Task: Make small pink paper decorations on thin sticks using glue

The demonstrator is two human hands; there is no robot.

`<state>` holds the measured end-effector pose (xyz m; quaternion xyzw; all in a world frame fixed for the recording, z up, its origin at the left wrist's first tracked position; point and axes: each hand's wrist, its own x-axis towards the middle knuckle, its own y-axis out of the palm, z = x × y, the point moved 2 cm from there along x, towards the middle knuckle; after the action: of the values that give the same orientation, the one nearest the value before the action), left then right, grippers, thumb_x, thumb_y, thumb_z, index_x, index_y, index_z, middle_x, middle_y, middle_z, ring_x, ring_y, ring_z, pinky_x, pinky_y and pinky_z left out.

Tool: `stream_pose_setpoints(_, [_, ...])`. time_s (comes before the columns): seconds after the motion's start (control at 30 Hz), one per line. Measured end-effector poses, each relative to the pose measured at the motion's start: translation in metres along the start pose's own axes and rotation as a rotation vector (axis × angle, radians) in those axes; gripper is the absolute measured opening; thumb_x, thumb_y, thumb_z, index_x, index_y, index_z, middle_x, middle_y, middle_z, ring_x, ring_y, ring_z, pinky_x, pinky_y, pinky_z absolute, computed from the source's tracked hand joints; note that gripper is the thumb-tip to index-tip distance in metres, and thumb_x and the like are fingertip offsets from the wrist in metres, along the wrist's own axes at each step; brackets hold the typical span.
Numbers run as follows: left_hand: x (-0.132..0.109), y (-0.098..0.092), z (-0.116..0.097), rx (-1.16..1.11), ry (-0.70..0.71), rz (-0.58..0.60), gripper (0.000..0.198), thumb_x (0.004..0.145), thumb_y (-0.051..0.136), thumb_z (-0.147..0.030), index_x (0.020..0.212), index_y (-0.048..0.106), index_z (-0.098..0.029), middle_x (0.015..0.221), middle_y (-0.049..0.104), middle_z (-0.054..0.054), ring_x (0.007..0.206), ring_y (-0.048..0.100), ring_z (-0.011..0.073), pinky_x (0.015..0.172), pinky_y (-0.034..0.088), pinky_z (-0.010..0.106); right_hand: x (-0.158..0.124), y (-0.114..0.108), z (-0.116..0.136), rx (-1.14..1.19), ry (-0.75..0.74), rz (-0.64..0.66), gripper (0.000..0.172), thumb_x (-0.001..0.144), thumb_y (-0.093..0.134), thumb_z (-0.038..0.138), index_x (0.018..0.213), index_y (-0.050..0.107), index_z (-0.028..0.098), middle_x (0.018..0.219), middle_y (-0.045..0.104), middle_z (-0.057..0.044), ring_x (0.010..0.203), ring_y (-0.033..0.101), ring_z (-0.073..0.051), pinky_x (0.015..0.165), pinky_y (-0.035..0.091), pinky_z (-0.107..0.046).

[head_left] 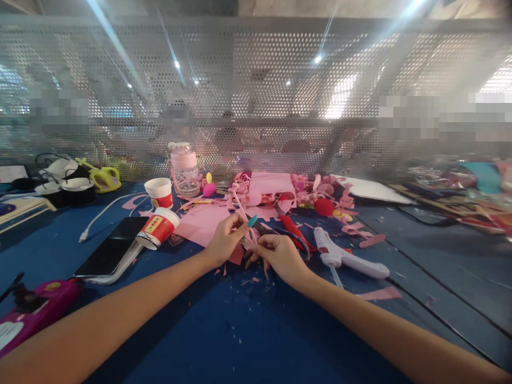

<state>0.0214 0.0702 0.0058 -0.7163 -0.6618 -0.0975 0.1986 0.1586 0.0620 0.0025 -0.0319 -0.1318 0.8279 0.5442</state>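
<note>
Both my hands meet over the blue table point(248, 330), just in front of a pile of pink paper. My left hand point(224, 240) is closed in a pinch on a thin pink paper strip point(239, 205) that rises up and back. My right hand point(280, 255) is closed around a small dark tool point(262, 229) whose tip reaches the strip; I cannot make out what the tool is. A small teal piece point(252, 220) shows between the two hands. Pink scraps lie under my fingers.
A white glue gun point(348, 257) lies right of my hands, red-handled scissors point(294, 230) beside it. At left are a tipped paper cup point(158, 228), an upright cup point(159, 192), a phone point(114, 252) and a pink-lidded jar point(184, 169). A perforated metal screen point(256, 96) closes the back.
</note>
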Motion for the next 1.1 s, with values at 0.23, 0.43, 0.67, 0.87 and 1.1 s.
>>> stream_pose_setpoints(0.23, [-0.001,0.0,0.001,0.062,-0.003,0.053,0.031,0.076,0.052,-0.043,0.063,0.047,-0.015,0.059,0.043,-0.003,0.056,0.04,0.0096,0.052,0.033,0.021,0.001,-0.001,-0.004,0.024,-0.002,0.023,0.037,0.063,0.066,0.047,0.054,0.054,0.014,0.055,0.065,-0.002,0.031,0.041,-0.003,0.031,0.031,-0.016])
stream_pose_setpoints(0.43, [-0.003,0.0,-0.004,0.132,0.068,0.017,0.031,0.08,0.047,-0.042,0.064,0.046,-0.016,0.059,0.043,-0.002,0.054,0.041,0.0099,0.049,0.034,0.021,0.001,-0.001,-0.003,0.026,0.021,0.07,0.039,0.062,0.065,0.05,0.054,0.054,0.014,0.056,0.066,-0.004,0.029,0.042,-0.004,0.03,0.028,-0.017])
stream_pose_setpoints(0.67, [-0.004,0.0,-0.008,0.223,0.163,0.012,0.028,0.083,0.045,-0.037,0.064,0.048,-0.016,0.066,0.046,0.0,0.06,0.045,0.0108,0.051,0.036,0.021,0.001,-0.002,0.001,-0.077,0.023,0.121,0.04,0.069,0.058,0.051,0.057,0.065,0.014,0.038,0.056,0.001,0.027,0.041,-0.005,0.032,0.026,-0.017])
stream_pose_setpoints(0.87, [-0.006,-0.001,-0.01,0.321,0.246,-0.016,0.022,0.082,0.046,-0.029,0.065,0.049,-0.016,0.065,0.049,0.001,0.06,0.046,0.0112,0.054,0.036,0.022,0.004,-0.002,-0.007,-0.074,0.01,0.186,0.043,0.075,0.052,0.052,0.068,0.07,0.013,0.048,0.063,-0.002,0.029,0.043,-0.005,0.033,0.031,-0.017])
stream_pose_setpoints(1.1, [-0.008,0.001,-0.011,0.388,0.302,-0.021,0.021,0.084,0.042,-0.027,0.066,0.047,-0.017,0.066,0.046,0.001,0.061,0.043,0.0118,0.056,0.036,0.024,0.003,-0.002,-0.005,-0.036,0.027,0.214,0.046,0.075,0.049,0.054,0.07,0.07,0.012,0.056,0.067,-0.004,0.029,0.044,-0.005,0.032,0.031,-0.016])
